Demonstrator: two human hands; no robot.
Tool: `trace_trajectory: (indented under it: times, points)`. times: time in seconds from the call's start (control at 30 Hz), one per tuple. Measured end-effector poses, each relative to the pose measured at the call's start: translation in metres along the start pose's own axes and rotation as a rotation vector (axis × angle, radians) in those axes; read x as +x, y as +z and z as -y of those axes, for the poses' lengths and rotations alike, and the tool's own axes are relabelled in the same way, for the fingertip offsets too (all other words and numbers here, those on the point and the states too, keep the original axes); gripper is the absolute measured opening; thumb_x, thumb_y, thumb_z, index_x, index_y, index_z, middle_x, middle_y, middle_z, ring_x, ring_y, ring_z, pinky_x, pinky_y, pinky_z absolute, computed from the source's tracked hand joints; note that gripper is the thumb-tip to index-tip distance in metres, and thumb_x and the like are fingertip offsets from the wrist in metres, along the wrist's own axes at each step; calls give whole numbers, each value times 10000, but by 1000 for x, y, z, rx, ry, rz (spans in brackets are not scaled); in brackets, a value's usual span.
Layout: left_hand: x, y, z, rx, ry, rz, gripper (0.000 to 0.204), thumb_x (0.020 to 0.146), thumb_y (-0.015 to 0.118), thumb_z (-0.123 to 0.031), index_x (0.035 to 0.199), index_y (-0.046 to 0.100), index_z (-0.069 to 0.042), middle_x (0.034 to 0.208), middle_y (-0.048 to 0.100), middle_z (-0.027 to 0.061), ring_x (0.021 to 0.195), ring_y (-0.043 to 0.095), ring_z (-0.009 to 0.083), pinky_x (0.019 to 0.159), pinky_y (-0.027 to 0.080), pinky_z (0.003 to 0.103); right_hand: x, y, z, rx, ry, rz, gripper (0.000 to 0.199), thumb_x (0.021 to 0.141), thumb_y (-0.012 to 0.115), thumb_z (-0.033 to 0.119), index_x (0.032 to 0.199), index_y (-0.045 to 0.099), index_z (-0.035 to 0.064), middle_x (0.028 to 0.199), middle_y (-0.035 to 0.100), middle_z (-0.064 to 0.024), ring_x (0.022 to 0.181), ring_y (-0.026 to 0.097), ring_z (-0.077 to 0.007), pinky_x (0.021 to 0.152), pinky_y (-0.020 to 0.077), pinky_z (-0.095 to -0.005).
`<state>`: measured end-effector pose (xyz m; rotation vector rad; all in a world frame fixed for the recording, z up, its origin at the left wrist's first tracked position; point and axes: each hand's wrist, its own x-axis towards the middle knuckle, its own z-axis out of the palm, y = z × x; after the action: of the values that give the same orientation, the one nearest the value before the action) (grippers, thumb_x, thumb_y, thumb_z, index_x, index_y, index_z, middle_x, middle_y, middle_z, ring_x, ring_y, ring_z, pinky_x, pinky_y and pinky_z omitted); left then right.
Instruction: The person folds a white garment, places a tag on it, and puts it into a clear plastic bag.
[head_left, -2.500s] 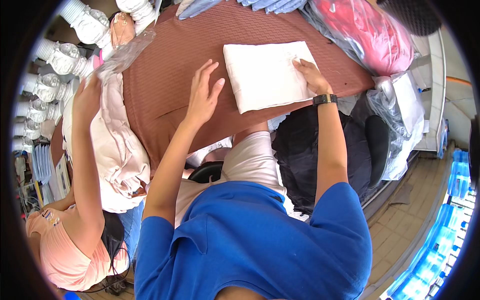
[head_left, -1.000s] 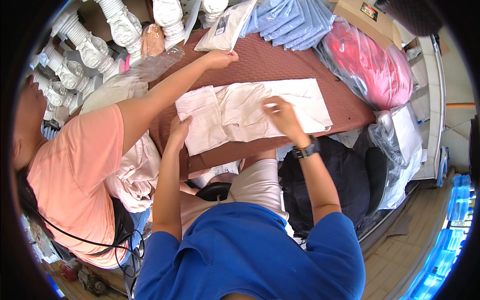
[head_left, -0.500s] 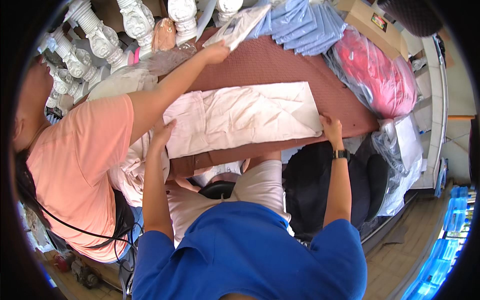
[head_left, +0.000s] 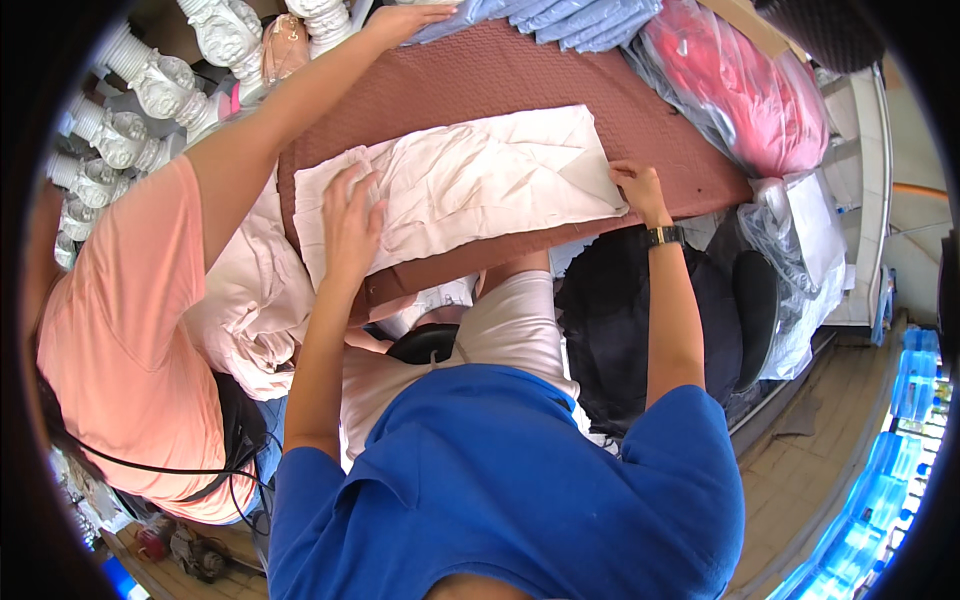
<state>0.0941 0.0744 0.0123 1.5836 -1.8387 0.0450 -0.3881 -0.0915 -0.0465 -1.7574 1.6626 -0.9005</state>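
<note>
A pale cream garment [head_left: 470, 185] lies spread flat and creased across a brown table [head_left: 500, 75]. My left hand [head_left: 352, 215] presses flat on its left end, fingers apart. My right hand [head_left: 638, 188], with a dark watch on the wrist, pinches the cloth's right near corner at the table's front edge. A person in an orange shirt [head_left: 120, 330] at my left stretches an arm [head_left: 300, 85] over the table toward the far side.
A pile of pale cloth [head_left: 250, 310] hangs at the table's left end. Folded blue garments [head_left: 570, 15] and a bagged pink bundle [head_left: 740, 85] lie at the far right. White carved balusters [head_left: 150, 90] stand at the far left. A black chair [head_left: 640, 320] is under my right arm.
The folded garment has been opened out flat along the table. My left hand moved onto its left end and my right hand went to its right corner. The other person's arm reached in.
</note>
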Motion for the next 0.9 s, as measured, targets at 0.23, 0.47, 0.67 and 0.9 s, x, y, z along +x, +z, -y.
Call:
trace_trajectory:
  times: [0.23, 0.47, 0.67, 0.9]
  points:
    - [16, 42, -40, -104, 110, 158, 434, 941, 698, -190, 1352, 612, -81, 1512, 471, 121, 1397, 420, 379, 1176, 332, 513, -8, 11, 13, -51, -89, -28, 279, 854, 762, 147, 1126, 789, 91, 876, 767, -124, 788, 730, -195, 738, 565, -332]
    - [21, 32, -27, -47, 66, 28, 491, 986, 670, -296, 1409, 561, -72, 1534, 448, 181, 1417, 408, 405, 1194, 309, 520, -15, -8, 27, -230, -192, -248, 262, 873, 749, 129, 1123, 745, 51, 904, 743, -124, 831, 692, -295, 795, 538, -415]
    - [-17, -33, 56, 247, -643, 74, 527, 994, 657, -282, 1390, 507, 31, 1366, 547, 312, 1284, 522, 449, 1080, 422, 514, -45, -5, 82, -287, -546, -235, 308, 875, 756, 124, 1171, 705, 56, 1157, 683, -156, 1043, 620, -365, 947, 456, -481]
    - [-53, -27, 119, 214, -749, 89, 617, 916, 776, -288, 1292, 528, 133, 1059, 710, 233, 916, 711, 307, 828, 562, 377, -71, 29, 122, -218, -626, 136, 387, 825, 802, 152, 1195, 699, 101, 1345, 600, -143, 1252, 511, -388, 1037, 429, -500]
